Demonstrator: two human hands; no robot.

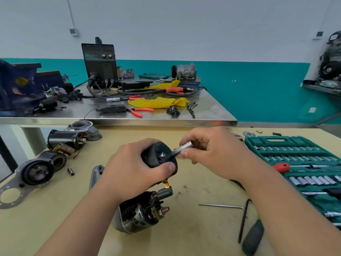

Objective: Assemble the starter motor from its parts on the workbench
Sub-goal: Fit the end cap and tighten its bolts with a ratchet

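Black cylindrical starter motor (156, 154), likely heavy, wrapped by curled left hand (134, 169). Slim silver socket (184, 146), probably slippery, pinched between right hand (208, 151) fingertips.

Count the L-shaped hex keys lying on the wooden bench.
2. A silver hex key lies right of the starter motor. A black hex key lies beside its bent end. The right forearm may hide more.

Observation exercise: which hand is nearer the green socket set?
Right. The right hand is left of the socket set, apart; the left hand is farther left, gripping the motor.
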